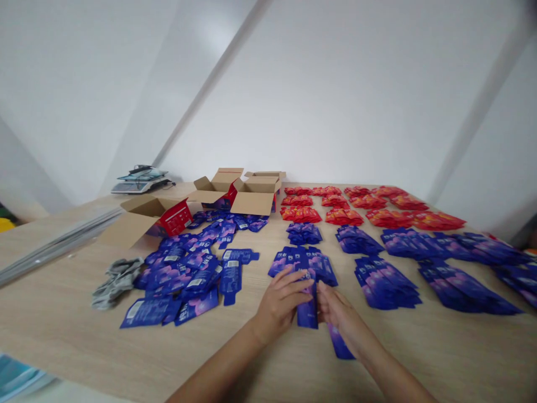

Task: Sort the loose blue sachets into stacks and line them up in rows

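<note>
A blue packet [307, 313] with a pinkish print stands out between my hands at the near middle of the table. My left hand [282, 299] lies across it from the left, its fingers bent over the upper part. From the right, my right hand [339, 307] closes on the packet's edge, fingertips partly hidden. A second blue packet [340, 342] sticks out under my right palm; whether that hand grips it I cannot tell. Just beyond my fingers lies a fanned row of blue packets [322, 267]. A loose pile of blue packets [180, 274] spreads to my left.
Blue stacks [386, 282] and red packet stacks [342, 216] lie in rows to the right. Open cartons [255, 202] stand behind the loose pile. Grey gloves [115, 284], a scale [138, 183] and long flat strips [54, 249] lie at left. A white wall rises behind.
</note>
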### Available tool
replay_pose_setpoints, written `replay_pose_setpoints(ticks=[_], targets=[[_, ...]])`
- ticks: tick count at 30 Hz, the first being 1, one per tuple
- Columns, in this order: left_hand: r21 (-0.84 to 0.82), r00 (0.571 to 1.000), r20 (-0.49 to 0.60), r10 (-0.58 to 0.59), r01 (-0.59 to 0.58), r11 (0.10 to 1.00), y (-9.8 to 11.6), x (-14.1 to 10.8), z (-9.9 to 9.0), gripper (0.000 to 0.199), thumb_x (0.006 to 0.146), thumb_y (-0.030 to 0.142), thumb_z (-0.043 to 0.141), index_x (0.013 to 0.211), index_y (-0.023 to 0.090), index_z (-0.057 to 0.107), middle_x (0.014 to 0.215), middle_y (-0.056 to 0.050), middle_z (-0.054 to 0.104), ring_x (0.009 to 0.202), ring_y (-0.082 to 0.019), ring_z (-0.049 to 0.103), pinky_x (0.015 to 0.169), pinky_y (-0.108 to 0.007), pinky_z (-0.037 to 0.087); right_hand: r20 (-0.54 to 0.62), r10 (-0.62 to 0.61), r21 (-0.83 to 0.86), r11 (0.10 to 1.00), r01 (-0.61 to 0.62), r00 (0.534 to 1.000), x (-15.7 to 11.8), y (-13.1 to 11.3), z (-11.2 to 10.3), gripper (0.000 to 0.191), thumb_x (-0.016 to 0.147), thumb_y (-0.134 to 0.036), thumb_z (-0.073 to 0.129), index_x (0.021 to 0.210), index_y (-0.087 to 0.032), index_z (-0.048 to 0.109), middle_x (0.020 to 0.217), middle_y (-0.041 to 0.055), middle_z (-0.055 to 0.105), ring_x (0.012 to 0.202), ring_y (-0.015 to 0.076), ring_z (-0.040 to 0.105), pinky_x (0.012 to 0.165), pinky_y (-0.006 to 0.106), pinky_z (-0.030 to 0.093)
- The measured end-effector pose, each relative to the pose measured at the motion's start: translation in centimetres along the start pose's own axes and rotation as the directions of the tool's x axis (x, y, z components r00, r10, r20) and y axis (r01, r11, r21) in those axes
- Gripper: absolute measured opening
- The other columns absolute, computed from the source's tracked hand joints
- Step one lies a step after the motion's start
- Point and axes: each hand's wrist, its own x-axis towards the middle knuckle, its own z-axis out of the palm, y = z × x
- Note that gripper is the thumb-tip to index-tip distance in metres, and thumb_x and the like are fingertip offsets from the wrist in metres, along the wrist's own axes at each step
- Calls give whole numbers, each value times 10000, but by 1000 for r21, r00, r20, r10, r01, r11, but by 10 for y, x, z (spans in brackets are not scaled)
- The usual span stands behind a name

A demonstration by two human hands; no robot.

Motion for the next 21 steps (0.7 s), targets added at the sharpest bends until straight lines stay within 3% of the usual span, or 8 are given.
replay_pose_setpoints(ticks=[2, 4, 7, 9, 11, 14, 18, 21], targets=[[-76, 998, -58, -15, 11, 997, 6, -1, 7, 307, 905, 137, 410, 1088, 246, 631, 1274, -68, 586, 1295, -219, 412, 1074, -482, 309, -68, -62, 61, 996, 66, 996, 3, -1, 6, 429, 788, -568, 565, 1015, -208, 625, 849, 30, 677, 761, 196, 629, 652, 293, 499], [-184, 971, -163, -175, 144, 972, 8, 1, 12, 302, 925, 176, 397, 1118, 245, 619, 1315, -75, 545, 1301, -227, 397, 1075, -481, 309, -118, -165, -13, 986, 164, 979, 1, -4, 8, 349, 791, -529, 582, 922, -206, 614, 824, 1, 646, 768, 170, 597, 681, 260, 470], [-473, 791, -213, -573, 430, 769, 10, 6, 18, 297, 943, 293, 388, 1180, 214, 547, 1252, -95, 565, 1183, -222, 514, 985, -431, 431, -134, -234, -224, 954, 200, 963, -4, -5, 6, 321, 872, -519, 446, 869, -216, 552, 719, -26, 575, 637, 141, 544, 601, 247, 439], [-639, 665, -2, -746, 574, 513, 13, 9, 25, 322, 906, 413, 449, 1097, 171, 544, 1000, -81, 648, 880, -201, 649, 718, -341, 553, -141, -288, -378, 900, 218, 947, -7, -1, 4, 308, 900, -496, 384, 871, -223, 523, 723, -21, 572, 641, 149, 554, 613, 261, 441], [-684, 587, 267, -765, 674, 279, 15, 7, 34, 384, 831, 510, 534, 967, 151, 533, 706, -12, 626, 535, -147, 613, 447, -250, 495, -128, -352, -524, 818, 238, 927, -11, 6, 3, 286, 913, -460, 358, 874, -225, 517, 762, 1, 604, 708, 168, 590, 674, 283, 454], [-673, 526, 495, -691, 735, 77, 15, -5, 46, 463, 737, 579, 607, 878, 159, 476, 544, 24, 589, 375, -123, 542, 337, -205, 406, -56, -357, -685, 693, 224, 932, -19, 17, -2, 319, 938, -416, 290, 878, -218, 533, 746, 28, 638, 708, 189, 626, 670, 302, 466], [-613, 448, 624, -641, 788, -46, 6, -26, 50, 519, 651, 602, 668, 843, 170, 453, 527, -11, 633, 387, -148, 578, 340, -200, 404, 10, -333, -848, 497, 184, 943, -32, 21, -24, 411, 959, -379, 229, 944, -195, 596, 782, 73, 688, 744, 219, 666, 698, 337, 499], [-526, 386, 647, -657, 850, -18, -7, -36, 42, 500, 626, 587, 691, 796, 158, 497, 486, -4, 618, 347, -122, 537, 339, -195, 385, 80, -429, -911, 335, 241, 900, -41, 24, -50, 377, 955, -338, 287, 1130, -180, 581, 1105, 112, 661, 1061, 226, 604, 937, 396, 447]])
